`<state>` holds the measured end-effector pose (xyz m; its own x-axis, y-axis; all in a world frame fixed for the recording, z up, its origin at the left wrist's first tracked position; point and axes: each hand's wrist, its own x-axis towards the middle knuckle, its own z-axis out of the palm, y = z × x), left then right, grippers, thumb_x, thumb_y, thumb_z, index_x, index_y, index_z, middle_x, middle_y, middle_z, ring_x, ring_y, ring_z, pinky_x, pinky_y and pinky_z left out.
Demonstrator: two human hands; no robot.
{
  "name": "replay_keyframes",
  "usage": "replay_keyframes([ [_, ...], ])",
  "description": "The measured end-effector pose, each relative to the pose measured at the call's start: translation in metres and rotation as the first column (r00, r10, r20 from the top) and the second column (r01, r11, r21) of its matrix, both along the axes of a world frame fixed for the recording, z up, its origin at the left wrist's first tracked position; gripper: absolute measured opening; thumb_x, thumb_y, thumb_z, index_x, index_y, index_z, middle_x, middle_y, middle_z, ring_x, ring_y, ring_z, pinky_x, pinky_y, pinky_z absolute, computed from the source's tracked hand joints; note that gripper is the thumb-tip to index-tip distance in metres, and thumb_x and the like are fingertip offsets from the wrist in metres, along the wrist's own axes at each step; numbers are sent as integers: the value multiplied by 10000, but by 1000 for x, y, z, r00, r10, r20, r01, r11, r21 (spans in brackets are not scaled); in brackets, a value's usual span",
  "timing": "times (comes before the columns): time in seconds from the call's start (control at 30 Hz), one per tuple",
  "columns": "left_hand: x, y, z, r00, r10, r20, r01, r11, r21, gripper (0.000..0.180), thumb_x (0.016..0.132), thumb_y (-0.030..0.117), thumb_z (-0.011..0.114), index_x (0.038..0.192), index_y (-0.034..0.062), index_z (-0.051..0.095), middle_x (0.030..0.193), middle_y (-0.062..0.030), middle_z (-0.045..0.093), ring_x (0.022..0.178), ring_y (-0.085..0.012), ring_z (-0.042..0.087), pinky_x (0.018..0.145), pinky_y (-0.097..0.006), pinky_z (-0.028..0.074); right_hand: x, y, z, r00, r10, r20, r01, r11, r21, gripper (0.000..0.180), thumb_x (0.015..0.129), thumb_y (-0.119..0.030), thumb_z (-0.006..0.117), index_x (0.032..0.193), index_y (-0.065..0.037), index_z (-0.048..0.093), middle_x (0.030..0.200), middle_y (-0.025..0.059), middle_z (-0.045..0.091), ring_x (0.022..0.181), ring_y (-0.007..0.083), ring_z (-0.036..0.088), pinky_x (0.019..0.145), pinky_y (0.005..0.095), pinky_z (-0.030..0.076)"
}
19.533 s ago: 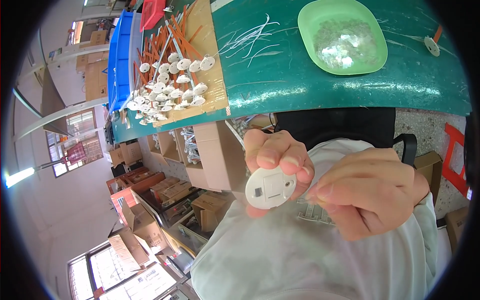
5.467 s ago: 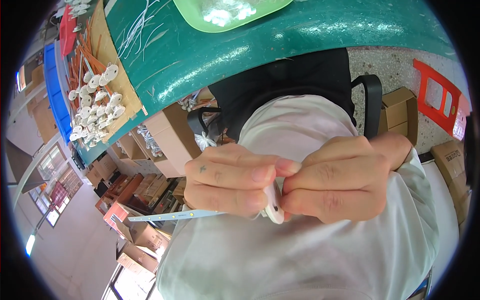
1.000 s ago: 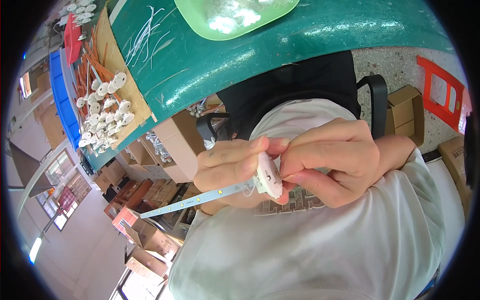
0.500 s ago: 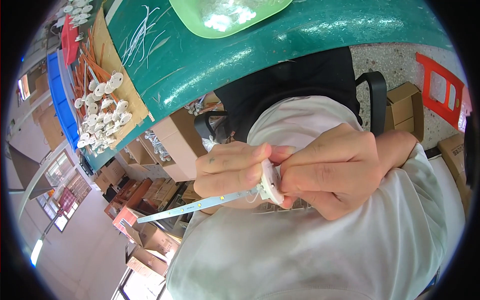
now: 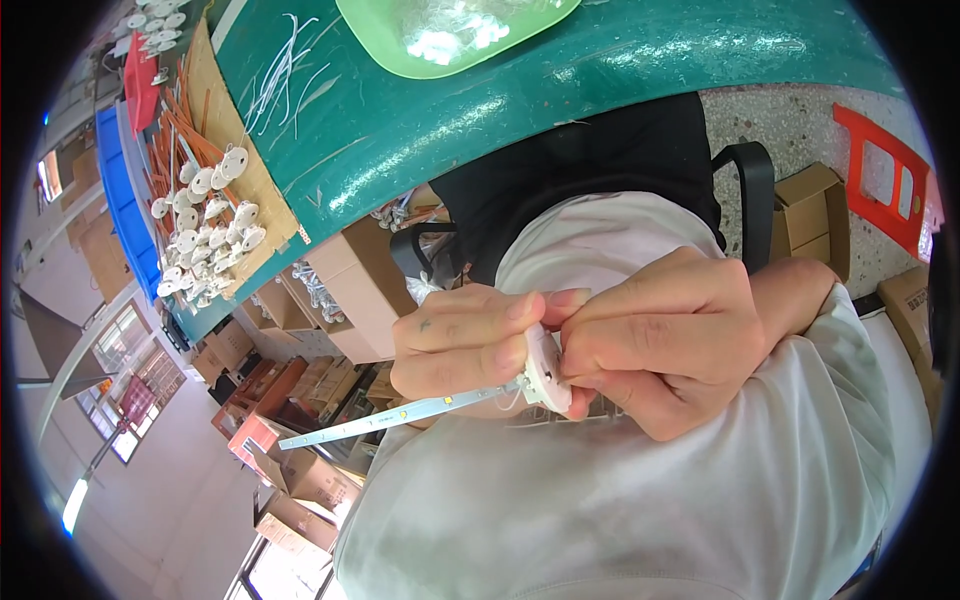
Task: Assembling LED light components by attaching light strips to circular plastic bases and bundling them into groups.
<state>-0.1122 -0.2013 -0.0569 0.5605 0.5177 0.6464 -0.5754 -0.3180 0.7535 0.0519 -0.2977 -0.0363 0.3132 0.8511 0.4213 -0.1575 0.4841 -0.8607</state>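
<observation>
In front of my white shirt, my left hand (image 5: 462,342) is closed on a round white plastic end cap (image 5: 543,372), with its fingers along the cap's back. A narrow LED strip board (image 5: 400,413) with small yellow chips runs out from behind the cap toward the lower left. Thin white wire loops beside their joint. My right hand (image 5: 668,340) pinches with thumb and fingertips at the cap's flat outer face. Whether a small part is between those fingertips is hidden. Both hands touch the cap, which stands on edge between them.
A green table (image 5: 400,140) lies beyond me, with a light green basin (image 5: 440,68) of clear small parts and loose white wires (image 5: 282,80). Several capped strips (image 5: 205,235) with orange wires lie on cardboard at the left. A black chair armrest (image 5: 750,200) and cardboard box (image 5: 812,225) are at right.
The LED strip has turned slightly, and its free end sits a touch lower and farther right. Both hands keep nearly the same grip and place.
</observation>
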Motion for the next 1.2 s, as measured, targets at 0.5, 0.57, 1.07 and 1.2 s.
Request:
replay_keyframes([
  [0.5, -6, -3, 19, 951, 79, -300, -66, 996, 53, 538, 721, 45, 830, 1182, -113, 601, 1118, -392, 613, 841, -416, 719, 700, -393, 612, 4, 2, -1, 1000, 20, 15, -19, 997, -71, 118, 759, 112, 659, 864, 63, 684, 782, 145, 690, 600, 172, 683, 541, 227, 552],
  [0.57, -9, -4, 19, 854, 93, -512, -79, 996, 49, 592, 713, 87, 855, 1213, -96, 596, 1119, -372, 627, 832, -388, 727, 691, -382, 614, 3, 7, -4, 997, 43, -61, -49, 995, -91, 111, 789, 114, 637, 874, 55, 677, 769, 130, 688, 612, 165, 693, 525, 223, 544],
  [1.07, -3, -4, 5, 913, 157, -377, -139, 987, 76, 716, 692, 154, 896, 1305, -15, 565, 1148, -314, 646, 913, -357, 722, 784, -403, 608, 1, 7, 0, 996, 19, -91, -32, 988, -150, 112, 744, 140, 618, 819, 71, 665, 694, 131, 658, 581, 160, 669, 515, 237, 525],
  [1.2, -4, -1, 5, 924, 140, -356, -116, 989, 87, 714, 688, 156, 898, 1299, -3, 566, 1176, -318, 632, 905, -373, 721, 785, -416, 609, 2, 9, 0, 995, 10, -99, -26, 986, -163, 119, 743, 149, 615, 818, 72, 667, 692, 132, 660, 565, 154, 669, 508, 222, 521],
])
